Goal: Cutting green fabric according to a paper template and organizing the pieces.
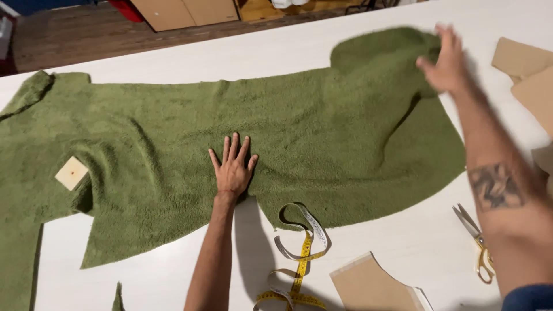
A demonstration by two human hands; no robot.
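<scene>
left hand (233, 166) is flat and open, pinning the green fleece fabric (173, 144) to the white surface (403, 242), right hand (446, 57) open too, gripping nothing, blurry over the far fold, so probably best to smooth outward from the pinned spot without stretching.
</scene>
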